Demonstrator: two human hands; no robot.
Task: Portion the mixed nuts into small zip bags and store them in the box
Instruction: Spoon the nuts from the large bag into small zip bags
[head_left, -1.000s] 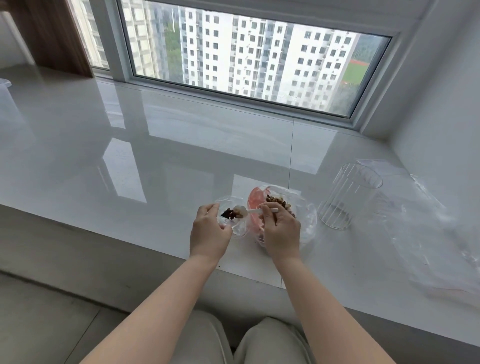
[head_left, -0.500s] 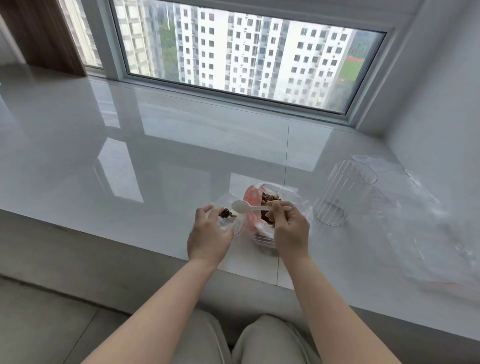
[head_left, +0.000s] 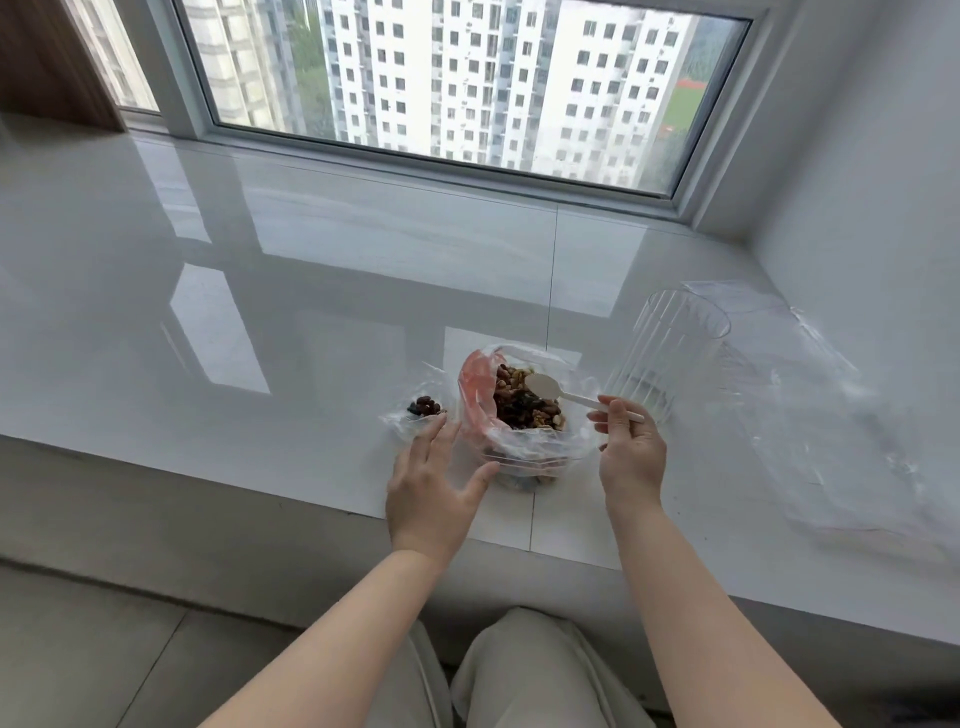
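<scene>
A large clear bag of mixed nuts (head_left: 524, 405) with a pink strip at its mouth stands open on the white sill. To its left lies a small zip bag (head_left: 421, 410) with a few nuts inside. My left hand (head_left: 434, 488) hovers just in front of the small bag with fingers spread, holding nothing. My right hand (head_left: 631, 452) pinches the handle of a white plastic spoon (head_left: 550, 388), whose empty bowl hangs over the nuts in the large bag.
A clear ribbed plastic box (head_left: 665, 358) stands to the right of the nut bag. More clear plastic bags (head_left: 841, 415) lie crumpled at the far right by the wall. The sill's front edge (head_left: 260, 483) runs just before my hands.
My left hand has let go of the small zip bag and drawn back, fingers spread. The right hand has swung the empty spoon from the small bag back over the large bag.
</scene>
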